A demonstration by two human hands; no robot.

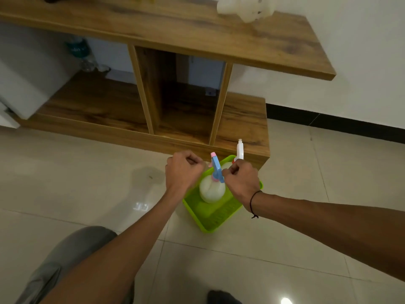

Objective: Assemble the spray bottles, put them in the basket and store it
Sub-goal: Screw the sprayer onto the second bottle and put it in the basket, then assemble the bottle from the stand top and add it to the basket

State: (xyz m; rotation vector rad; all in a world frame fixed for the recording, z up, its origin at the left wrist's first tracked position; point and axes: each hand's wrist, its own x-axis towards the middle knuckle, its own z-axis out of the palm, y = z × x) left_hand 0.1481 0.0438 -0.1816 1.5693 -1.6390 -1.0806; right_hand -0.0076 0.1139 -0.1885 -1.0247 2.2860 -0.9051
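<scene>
**Both fists on the green basket, two spray bottles standing inside**

Far left, inside the wooden shelf unit, a clear bottle with a dark green label stands in the open lower bay, blurred and partly cut by the top board. A pale box fills the left edge, only partly in view. Bottom left, a knee in grey cloth rises into the shot.

The left hand is clenched over the left rim of the green basket; its fingers curl under, so the grip point is hidden, though it seems to clutch the rim or a handle. Between the hands stands the spray bottle with the blue and pink trigger head, its round white body upright in the basket. The right hand, a black cord at the wrist, is clenched at the right rim in the same way and covers most of the second spray bottle with the white trigger head, whose body barely shows.

The basket sits on the pale tiled floor, just in front of the shelf unit's right end. Top right, a white plastic object lies on the upper board, cropped and hard to identify
</scene>
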